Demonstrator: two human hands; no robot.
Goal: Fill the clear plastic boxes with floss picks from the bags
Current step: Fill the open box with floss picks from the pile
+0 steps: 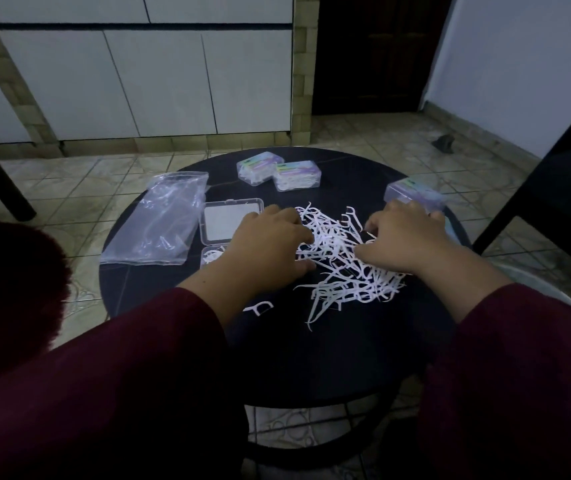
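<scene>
A loose heap of white floss picks (342,268) lies in the middle of the round black table (311,358). My left hand (266,247) rests on the heap's left edge with fingers curled into the picks. My right hand (403,237) lies on the heap's right side, fingers curled among the picks. An open clear plastic box (223,220) sits left of my left hand; its lower half (211,256) holds a few picks and is partly hidden by my wrist. A clear plastic bag (162,220) lies at the table's left.
Two closed, filled boxes (278,171) stand at the table's far side and a third closed box (412,194) sits behind my right hand. A single pick (259,308) lies apart near my left forearm. A dark chair (554,188) stands at the right.
</scene>
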